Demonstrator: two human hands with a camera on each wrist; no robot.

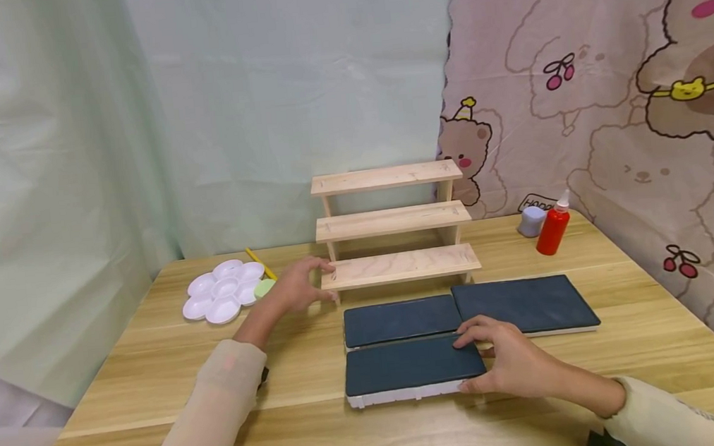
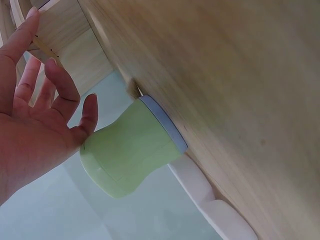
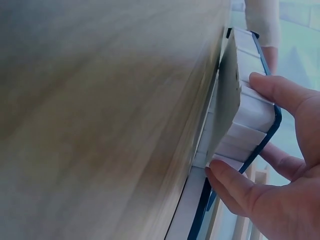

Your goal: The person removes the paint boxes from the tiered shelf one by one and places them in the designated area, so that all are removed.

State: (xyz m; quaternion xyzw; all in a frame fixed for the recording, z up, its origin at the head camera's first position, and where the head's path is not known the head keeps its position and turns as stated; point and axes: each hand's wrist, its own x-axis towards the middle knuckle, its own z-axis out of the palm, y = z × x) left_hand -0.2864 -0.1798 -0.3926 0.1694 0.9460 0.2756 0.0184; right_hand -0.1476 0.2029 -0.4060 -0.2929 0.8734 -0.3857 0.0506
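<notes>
My left hand (image 1: 295, 285) is at the left end of the lowest step of a three-step wooden display shelf (image 1: 399, 267). Its thumb and fingers lie on either side of the board's end. With thumb and fingers, my right hand (image 1: 509, 358) grips the right end of a flat white box with a dark blue lid (image 1: 410, 363). In the right wrist view this box (image 3: 250, 115) is tilted, its grey underside showing above the table. A second blue-lidded box (image 1: 404, 319) lies just behind it, and a wider one (image 1: 523, 304) to the right.
A white flower-shaped palette (image 1: 223, 291), a yellow stick (image 1: 260, 262) and a green waisted container (image 2: 130, 145) with a blue rim are by my left hand. At the back right stand a red squeeze bottle (image 1: 553, 229) and a lavender container (image 1: 532, 222). Curtains hang behind the wooden table (image 1: 299, 433).
</notes>
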